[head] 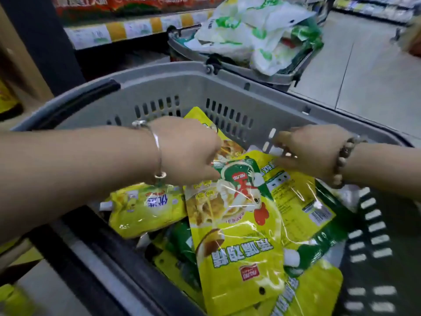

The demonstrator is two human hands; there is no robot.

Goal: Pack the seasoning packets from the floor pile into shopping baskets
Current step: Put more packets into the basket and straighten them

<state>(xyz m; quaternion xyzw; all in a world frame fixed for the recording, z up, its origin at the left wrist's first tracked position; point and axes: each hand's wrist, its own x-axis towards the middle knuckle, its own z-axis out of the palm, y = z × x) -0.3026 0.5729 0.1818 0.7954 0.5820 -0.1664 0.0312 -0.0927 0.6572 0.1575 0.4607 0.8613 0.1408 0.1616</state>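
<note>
Yellow film fills the head view, the only 1 here: the grey basket (159, 74) close under the camera already holds a loose heap of seasoning packets (145, 208), and the top packet (237, 224), printed with a rooster, lies across them, slanting from the far wall towards the near rim. Both arms reach in over the heap. The left hand (189, 153), a silver bangle (157, 147) at its wrist, bends down over the far end of the top packet; its thumb lies on the film and the fingers curl under out of sight, so it looks to be pinching that edge. The right hand (312, 153), with a bead bracelet (344, 160), is at the far edge of the neighbouring packet (296, 197), which lies label side up, partly under the top one; blur smears its fingers, and I cannot tell whether they grip the film or only touch it. Behind, a 2nd basket (262, 76) stands on the tiled floor (376, 76) beside the shelf (114, 30), heaped above its rim with white and green bags (250, 30). The floor pile itself does not show. The film looks slick, so a pinch at 1 edge could slip, and the packets, lying crosswise and not flat, may slide over each other or ride up over the low near rim as more go in, wasting room in the basket.
</note>
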